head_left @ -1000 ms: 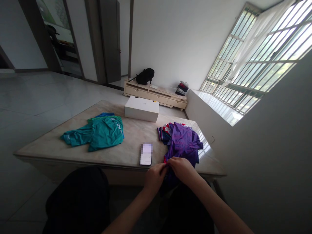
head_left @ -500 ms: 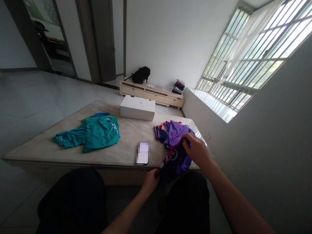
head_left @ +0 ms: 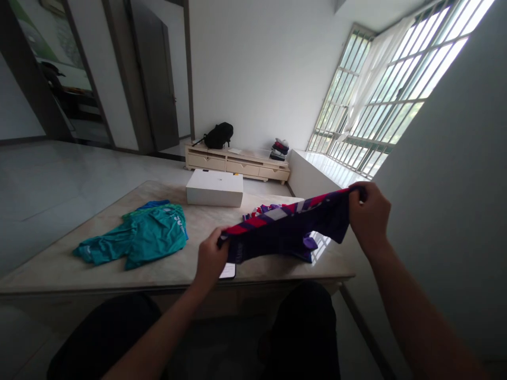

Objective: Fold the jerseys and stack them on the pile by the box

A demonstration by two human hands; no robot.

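A dark purple shirt with a red and white patterned band is stretched between my hands above the table's near right part. My left hand is closed on its left end; my right hand grips the raised right end. Behind the shirt, a pile of red, white and purple clothes is mostly hidden. Below my left hand, a phone on the table is largely covered by the shirt. To the left lie teal shirts, with green and blue cloth under them.
A marble-like table stands before my knees, with a white box at its far side. Beyond is a low cabinet carrying a black backpack and a stack of folded clothes. A wall and barred window are at right.
Both hands have risen and moved apart, pulling the dark purple shirt out wide. It now covers most of the phone and the clothes pile. The camera view has shifted.
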